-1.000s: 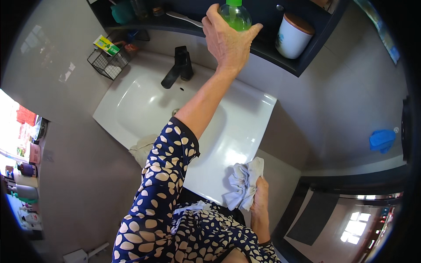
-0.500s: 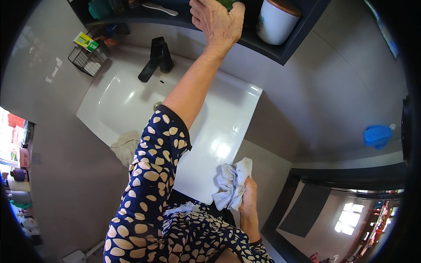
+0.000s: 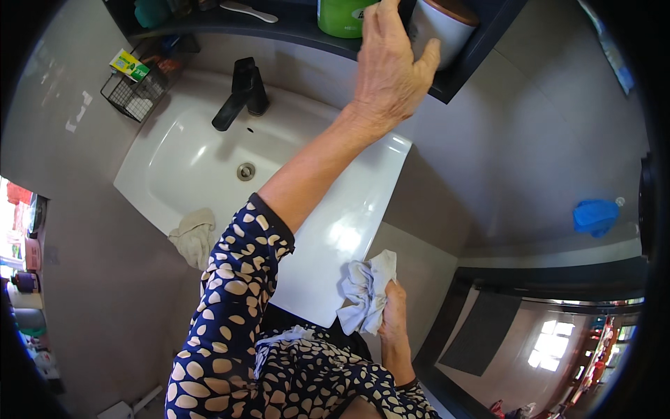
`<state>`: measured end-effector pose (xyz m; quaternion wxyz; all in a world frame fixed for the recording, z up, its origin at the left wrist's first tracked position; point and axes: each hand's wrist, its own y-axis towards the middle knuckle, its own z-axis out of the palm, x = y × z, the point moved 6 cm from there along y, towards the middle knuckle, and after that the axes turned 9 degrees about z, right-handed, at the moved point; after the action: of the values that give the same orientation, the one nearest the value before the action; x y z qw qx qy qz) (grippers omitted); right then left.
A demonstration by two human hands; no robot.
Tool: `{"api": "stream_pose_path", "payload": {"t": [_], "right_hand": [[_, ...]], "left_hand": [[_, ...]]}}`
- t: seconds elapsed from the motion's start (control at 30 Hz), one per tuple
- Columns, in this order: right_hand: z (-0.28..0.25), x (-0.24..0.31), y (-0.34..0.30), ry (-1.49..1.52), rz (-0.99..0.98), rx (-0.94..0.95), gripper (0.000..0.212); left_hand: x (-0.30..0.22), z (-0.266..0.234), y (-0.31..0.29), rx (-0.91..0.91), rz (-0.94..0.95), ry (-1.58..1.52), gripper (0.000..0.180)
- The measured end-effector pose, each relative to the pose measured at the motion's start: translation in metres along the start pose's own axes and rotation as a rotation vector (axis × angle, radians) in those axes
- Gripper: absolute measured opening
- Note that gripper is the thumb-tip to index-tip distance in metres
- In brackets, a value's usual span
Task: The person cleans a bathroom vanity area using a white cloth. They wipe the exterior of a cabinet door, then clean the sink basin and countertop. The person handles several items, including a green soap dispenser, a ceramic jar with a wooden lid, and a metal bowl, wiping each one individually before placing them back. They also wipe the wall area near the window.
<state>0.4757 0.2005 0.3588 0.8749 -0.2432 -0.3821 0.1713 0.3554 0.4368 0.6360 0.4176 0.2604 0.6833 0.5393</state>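
My left hand (image 3: 391, 77) reaches up to a dark wall shelf (image 3: 307, 31) above the sink. Its fingers lie spread across the right side of a green bottle (image 3: 342, 17) standing on the shelf, and the thumb touches a white jar with a brown lid (image 3: 447, 28) beside it. The fingers do not appear to be wrapped around either one. My right hand (image 3: 394, 314) is low by the near right corner of the white sink (image 3: 181, 160), shut on a crumpled pale grey cloth (image 3: 363, 290).
A black faucet (image 3: 241, 98) stands at the back of the basin above the drain (image 3: 246, 171). A wire basket (image 3: 136, 91) with a yellow-green packet hangs at left. A beige rag (image 3: 194, 234) drapes over the sink's front edge. A blue object (image 3: 593, 215) lies at right.
My left hand carried the green bottle up to the shelf; the bottle now stands there and the hand has shifted right toward the white jar. The right hand kept the cloth.
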Motion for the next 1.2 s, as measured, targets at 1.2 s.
{"api": "stream_pose_path", "payload": {"t": [1.2], "right_hand": [[0.224, -0.001, -0.098, -1.527, -1.388, 0.013, 0.035]], "left_hand": [[-0.045, -0.217, -0.263, 0.173, -1.077, -0.796, 0.071]]}}
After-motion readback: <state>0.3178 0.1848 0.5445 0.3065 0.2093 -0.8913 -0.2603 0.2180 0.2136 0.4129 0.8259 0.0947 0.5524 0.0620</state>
